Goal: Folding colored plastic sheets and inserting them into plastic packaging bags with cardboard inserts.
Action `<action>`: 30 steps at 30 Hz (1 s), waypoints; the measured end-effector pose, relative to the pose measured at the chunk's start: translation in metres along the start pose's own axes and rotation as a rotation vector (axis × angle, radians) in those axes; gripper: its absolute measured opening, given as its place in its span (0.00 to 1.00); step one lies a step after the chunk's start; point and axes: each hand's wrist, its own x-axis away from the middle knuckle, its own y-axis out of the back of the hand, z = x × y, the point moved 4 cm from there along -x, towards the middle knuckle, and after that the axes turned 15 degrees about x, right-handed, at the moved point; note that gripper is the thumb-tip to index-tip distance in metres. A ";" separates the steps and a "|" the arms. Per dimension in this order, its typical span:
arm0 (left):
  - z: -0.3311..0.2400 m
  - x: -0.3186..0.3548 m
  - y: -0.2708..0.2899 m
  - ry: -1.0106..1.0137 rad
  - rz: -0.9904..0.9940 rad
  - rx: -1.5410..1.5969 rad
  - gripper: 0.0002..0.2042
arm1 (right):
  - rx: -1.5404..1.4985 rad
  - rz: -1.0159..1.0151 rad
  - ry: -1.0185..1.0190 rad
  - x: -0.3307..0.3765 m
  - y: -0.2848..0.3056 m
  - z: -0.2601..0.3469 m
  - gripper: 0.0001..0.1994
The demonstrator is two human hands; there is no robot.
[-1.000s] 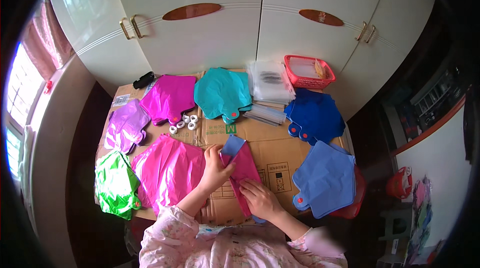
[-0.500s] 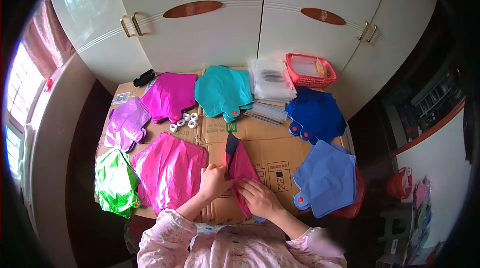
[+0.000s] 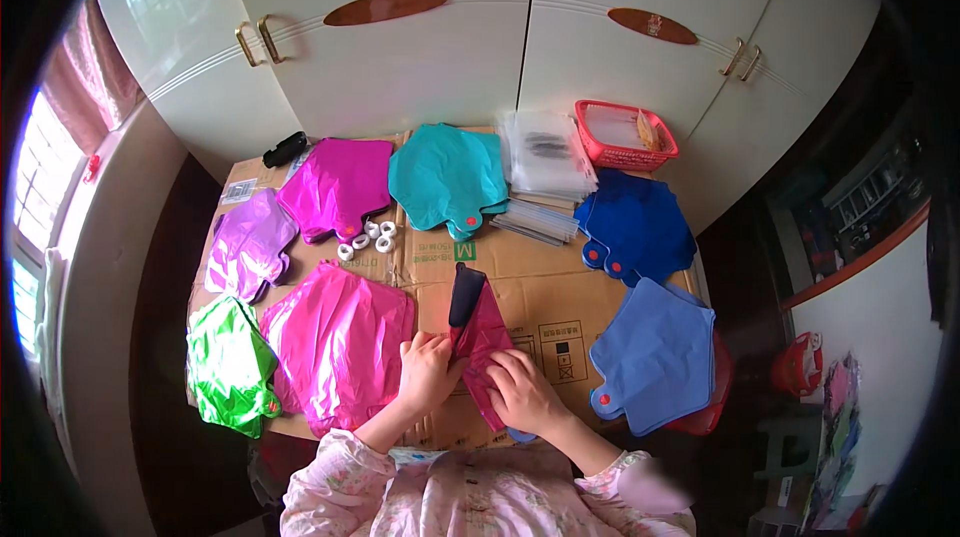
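Observation:
Before me on the cardboard is a pink foil balloon (image 3: 486, 329), uninflated and folded into a narrow pointed shape. A dark navy part (image 3: 466, 295) shows at its far end. My left hand (image 3: 428, 374) pinches its left edge, fingers closed. My right hand (image 3: 527, 395) has its fingers bent over the right side of the foil, gripping it near the lower middle. The fingertips of both hands are partly hidden. Just left of my left hand lies a stack of flat pink foil balloons (image 3: 335, 345).
Flat balloon stacks ring the cardboard-covered table (image 3: 545, 287): green (image 3: 232, 357), lilac (image 3: 247, 245), magenta (image 3: 345, 187), teal (image 3: 440, 177), dark blue (image 3: 640, 222), light blue (image 3: 655, 352). White rolls (image 3: 362, 242), clear bags (image 3: 545, 155) and a red basket (image 3: 620, 155) sit among them.
My right hand's fingers have gone from lying flatter on the foil to bending more over it. The dark end shows larger and more upright. My left hand stays at the left edge.

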 end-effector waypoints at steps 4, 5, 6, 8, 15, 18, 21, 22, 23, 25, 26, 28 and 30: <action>-0.003 0.001 0.000 -0.011 0.004 -0.008 0.11 | 0.045 0.003 -0.062 -0.005 0.002 0.004 0.14; -0.003 0.001 0.000 -0.007 0.002 -0.012 0.11 | 0.079 0.004 -0.076 -0.003 -0.006 0.004 0.14; -0.003 0.001 0.000 -0.003 0.001 -0.015 0.11 | 0.113 0.005 -0.092 -0.003 -0.010 0.004 0.14; -0.003 0.002 0.000 -0.004 -0.006 -0.013 0.11 | 0.161 -0.011 -0.069 -0.003 -0.007 0.007 0.11; 0.001 0.001 -0.003 -0.011 -0.037 0.046 0.12 | 0.105 -0.025 -0.023 0.008 -0.005 0.005 0.10; 0.000 0.001 -0.005 0.020 -0.015 0.045 0.13 | 0.088 -0.016 -0.024 0.006 -0.003 0.006 0.10; 0.002 0.002 -0.008 0.002 -0.035 0.036 0.14 | 0.065 -0.021 -0.043 0.007 -0.006 0.004 0.11; 0.003 0.003 -0.009 -0.012 -0.050 0.035 0.14 | 0.064 -0.020 -0.042 0.007 -0.007 0.004 0.11; 0.003 0.003 -0.009 -0.011 -0.040 0.032 0.14 | 0.062 -0.018 -0.041 0.007 -0.007 0.004 0.12; 0.003 0.002 -0.008 -0.011 -0.021 0.026 0.14 | 0.070 -0.013 -0.036 0.006 -0.007 0.004 0.12; 0.003 0.001 -0.007 -0.019 -0.002 0.019 0.14 | 0.080 -0.009 -0.033 0.006 -0.006 0.004 0.13; 0.003 0.000 -0.006 -0.035 0.032 0.005 0.15 | 0.109 -0.013 -0.043 0.007 -0.006 0.004 0.14; 0.005 0.001 -0.007 -0.057 0.050 -0.005 0.14 | 0.151 -0.030 -0.076 0.009 -0.008 0.003 0.15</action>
